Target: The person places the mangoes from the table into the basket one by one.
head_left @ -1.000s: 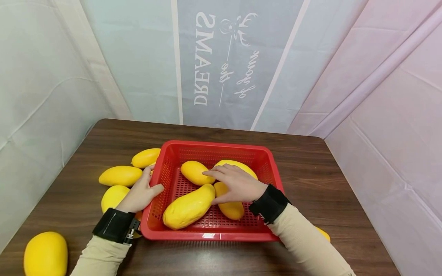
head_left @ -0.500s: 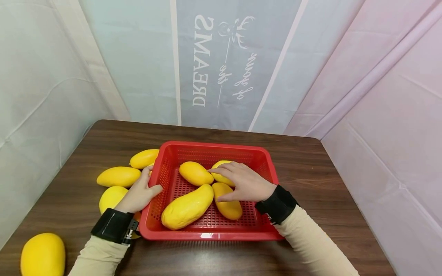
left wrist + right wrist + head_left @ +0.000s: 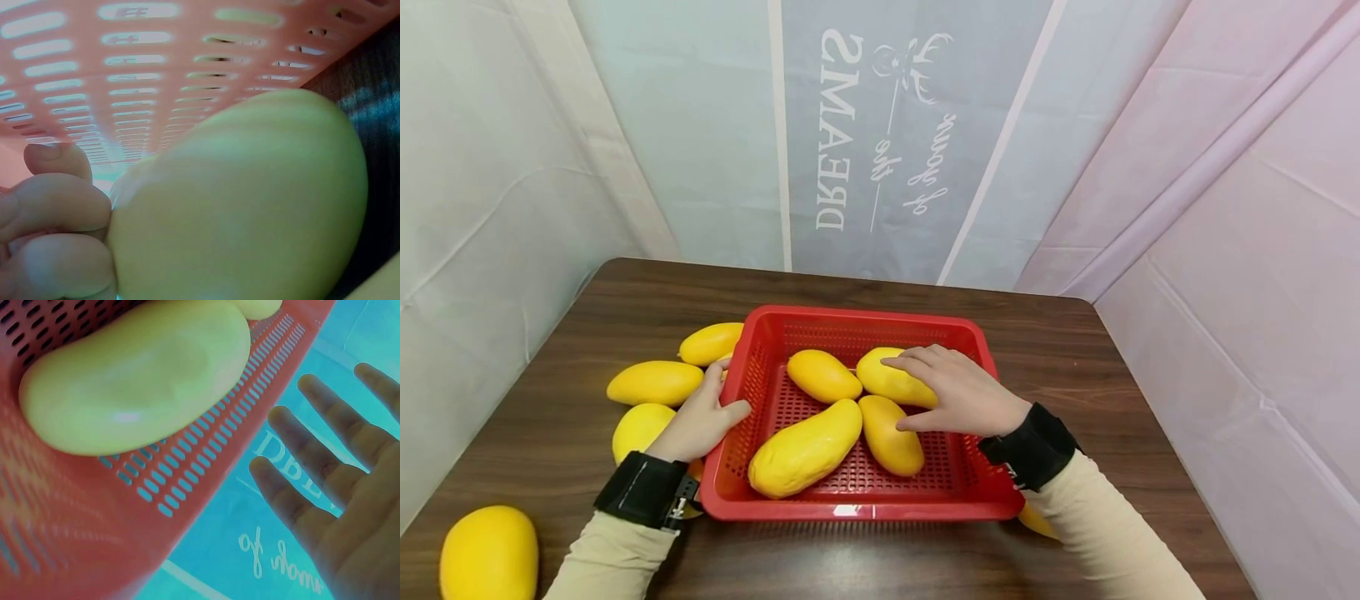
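A red plastic basket (image 3: 865, 512) with perforated walls stands on the table. Inside lie a large long yellow mango (image 3: 805, 450), a smaller orange-yellow mango (image 3: 891, 437), another (image 3: 823, 375) at the back left, and a pale yellow mango (image 3: 887, 379) at the back. My left hand (image 3: 703, 417) grips the basket's left rim, thumb inside and fingers outside. In the left wrist view its curled fingers (image 3: 59, 262) are right beside a mango (image 3: 244, 200) outside the basket. Over the basket's right half hovers my right hand (image 3: 962, 392), fingers spread, holding nothing; it partly covers the pale mango.
Several mangoes lie left of the basket, such as one long mango (image 3: 655, 383) and one rounder mango (image 3: 640, 429). Another mango (image 3: 488, 554) sits at the table's front left. Part of a mango (image 3: 1037, 521) shows beside the basket's front right corner. Cloth curtains (image 3: 715, 150) surround the dark table (image 3: 1060, 367).
My right hand has drawn back to the right, off the mangoes in the middle, baring more of the pale mango and the orange-yellow one. The left hand keeps its grip on the rim.
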`<state>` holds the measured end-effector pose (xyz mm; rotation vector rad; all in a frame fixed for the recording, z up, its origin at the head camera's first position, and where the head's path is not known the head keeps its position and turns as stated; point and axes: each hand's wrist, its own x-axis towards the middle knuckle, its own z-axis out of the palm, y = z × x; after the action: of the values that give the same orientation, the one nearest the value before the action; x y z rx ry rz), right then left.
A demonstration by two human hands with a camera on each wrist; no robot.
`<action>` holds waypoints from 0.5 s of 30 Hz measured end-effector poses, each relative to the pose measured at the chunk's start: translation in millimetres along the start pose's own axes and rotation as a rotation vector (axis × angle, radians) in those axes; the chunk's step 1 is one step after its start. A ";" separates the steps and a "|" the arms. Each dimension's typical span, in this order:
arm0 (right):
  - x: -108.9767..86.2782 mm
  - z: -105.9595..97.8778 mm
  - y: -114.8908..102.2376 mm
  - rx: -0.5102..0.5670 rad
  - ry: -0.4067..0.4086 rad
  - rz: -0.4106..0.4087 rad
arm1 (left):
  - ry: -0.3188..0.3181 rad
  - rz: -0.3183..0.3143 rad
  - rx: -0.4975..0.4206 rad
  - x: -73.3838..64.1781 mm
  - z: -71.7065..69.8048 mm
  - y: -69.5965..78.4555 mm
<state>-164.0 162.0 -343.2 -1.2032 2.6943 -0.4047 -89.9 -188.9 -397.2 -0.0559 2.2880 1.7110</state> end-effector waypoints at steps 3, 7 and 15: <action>-5.3 -5.0 2.2 0.019 0.001 0.018 | 0.001 0.000 0.006 -0.3 0.0 0.2; -12.3 -11.6 6.6 0.037 0.014 0.026 | 0.000 -0.002 0.009 -0.3 -0.2 0.3; -23.9 -16.3 15.5 0.056 0.029 0.042 | -0.006 0.000 0.007 0.2 -0.5 0.3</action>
<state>-163.2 192.8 -331.6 -1.1323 2.7081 -0.4924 -90.2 -189.3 -396.9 -0.0491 2.2894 1.7011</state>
